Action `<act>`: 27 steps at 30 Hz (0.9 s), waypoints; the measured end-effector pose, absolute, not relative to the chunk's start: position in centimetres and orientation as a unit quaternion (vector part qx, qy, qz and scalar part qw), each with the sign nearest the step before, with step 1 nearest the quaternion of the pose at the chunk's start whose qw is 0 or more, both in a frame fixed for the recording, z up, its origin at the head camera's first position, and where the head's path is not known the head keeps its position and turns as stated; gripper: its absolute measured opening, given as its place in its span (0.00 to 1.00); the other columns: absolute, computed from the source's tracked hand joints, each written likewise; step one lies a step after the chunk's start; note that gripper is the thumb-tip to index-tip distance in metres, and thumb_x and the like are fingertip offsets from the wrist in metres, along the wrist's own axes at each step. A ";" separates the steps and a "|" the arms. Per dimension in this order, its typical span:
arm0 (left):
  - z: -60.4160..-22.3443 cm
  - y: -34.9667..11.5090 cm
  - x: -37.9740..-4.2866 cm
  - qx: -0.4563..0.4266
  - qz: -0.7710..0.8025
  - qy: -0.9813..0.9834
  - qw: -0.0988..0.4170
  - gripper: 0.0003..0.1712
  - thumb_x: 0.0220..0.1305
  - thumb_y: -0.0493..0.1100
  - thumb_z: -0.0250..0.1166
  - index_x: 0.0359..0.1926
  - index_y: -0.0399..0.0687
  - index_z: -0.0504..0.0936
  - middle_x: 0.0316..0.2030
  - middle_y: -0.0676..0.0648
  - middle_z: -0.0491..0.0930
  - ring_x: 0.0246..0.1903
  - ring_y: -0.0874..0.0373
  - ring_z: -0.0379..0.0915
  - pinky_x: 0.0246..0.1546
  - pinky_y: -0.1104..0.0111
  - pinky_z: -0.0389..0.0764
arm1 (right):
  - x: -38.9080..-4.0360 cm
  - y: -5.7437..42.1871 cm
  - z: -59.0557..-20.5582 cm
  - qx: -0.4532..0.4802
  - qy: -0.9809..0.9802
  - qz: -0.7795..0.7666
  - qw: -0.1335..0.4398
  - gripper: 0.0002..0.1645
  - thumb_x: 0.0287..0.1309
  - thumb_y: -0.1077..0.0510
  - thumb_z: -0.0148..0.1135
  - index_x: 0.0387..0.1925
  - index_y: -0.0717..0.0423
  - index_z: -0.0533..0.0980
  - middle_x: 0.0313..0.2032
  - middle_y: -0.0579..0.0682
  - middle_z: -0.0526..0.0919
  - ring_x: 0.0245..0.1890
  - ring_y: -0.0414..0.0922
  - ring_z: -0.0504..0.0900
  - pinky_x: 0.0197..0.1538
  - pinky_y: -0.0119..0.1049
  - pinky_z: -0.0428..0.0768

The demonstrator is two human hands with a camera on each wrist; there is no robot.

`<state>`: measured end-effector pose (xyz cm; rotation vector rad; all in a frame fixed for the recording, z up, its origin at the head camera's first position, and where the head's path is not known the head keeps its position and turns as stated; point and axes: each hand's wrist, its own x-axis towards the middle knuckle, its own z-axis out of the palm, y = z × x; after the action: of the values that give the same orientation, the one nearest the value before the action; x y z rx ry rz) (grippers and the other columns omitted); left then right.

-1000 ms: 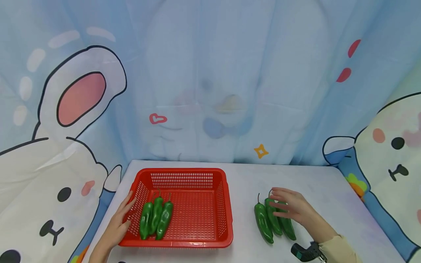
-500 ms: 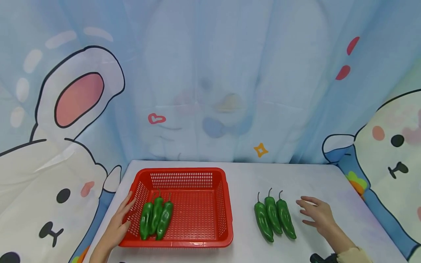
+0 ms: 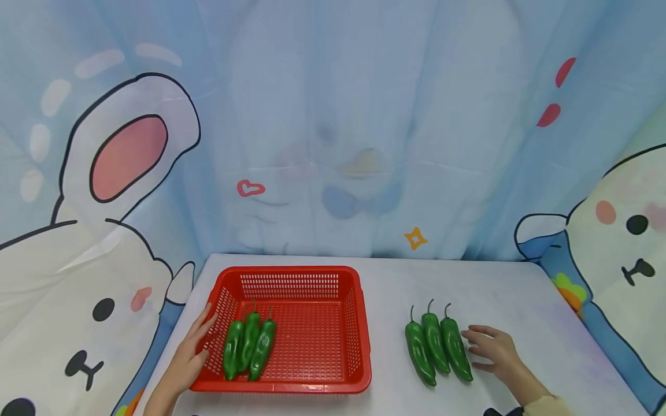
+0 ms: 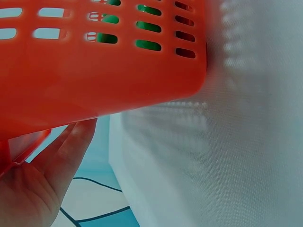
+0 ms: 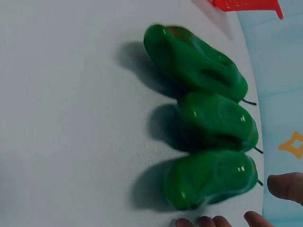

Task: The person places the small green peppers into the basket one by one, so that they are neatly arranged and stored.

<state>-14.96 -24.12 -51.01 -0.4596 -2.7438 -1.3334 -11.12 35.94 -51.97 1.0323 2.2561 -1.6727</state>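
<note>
Three green chili peppers (image 3: 436, 342) lie side by side on the white table, stems toward the back. My right hand (image 3: 494, 349) is just right of the rightmost pepper (image 3: 455, 349), fingers spread and holding nothing. In the right wrist view the peppers (image 5: 213, 118) fill the middle, with only fingertips (image 5: 289, 187) showing at the lower right. My left hand (image 3: 187, 355) rests against the left side of a red plastic basket (image 3: 317, 387), fingers fairly straight. Inside the basket, three more green chili peppers (image 3: 249, 344) lie together at the left. The left wrist view shows fingers (image 4: 71, 151) against its outer wall.
The white table (image 3: 387, 300) reaches back to a blue cartoon-print curtain (image 3: 333, 115). Table surface lies between the basket and the loose peppers. A dark wrist device (image 3: 502, 412) shows at the bottom edge by the right sleeve.
My right hand has drawn away from above the loose peppers to the right, then edged back toward the rightmost one. The left hand, basket and peppers stay put.
</note>
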 end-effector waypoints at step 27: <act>-51.1 -24.2 -14.9 -0.152 -0.438 -0.885 0.037 0.42 0.46 0.20 0.51 0.69 0.28 0.64 0.75 0.34 0.51 0.71 0.30 0.46 0.61 0.31 0.54 | -11.7 34.7 -52.8 0.298 0.785 -0.541 0.056 0.39 0.53 0.66 0.64 0.64 0.77 0.61 0.50 0.79 0.73 0.38 0.58 0.83 0.37 0.53 0.84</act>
<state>-14.91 -24.16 -51.10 -0.4653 -2.7181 -1.3459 -11.72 34.68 -52.76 0.9046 2.3815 -1.6404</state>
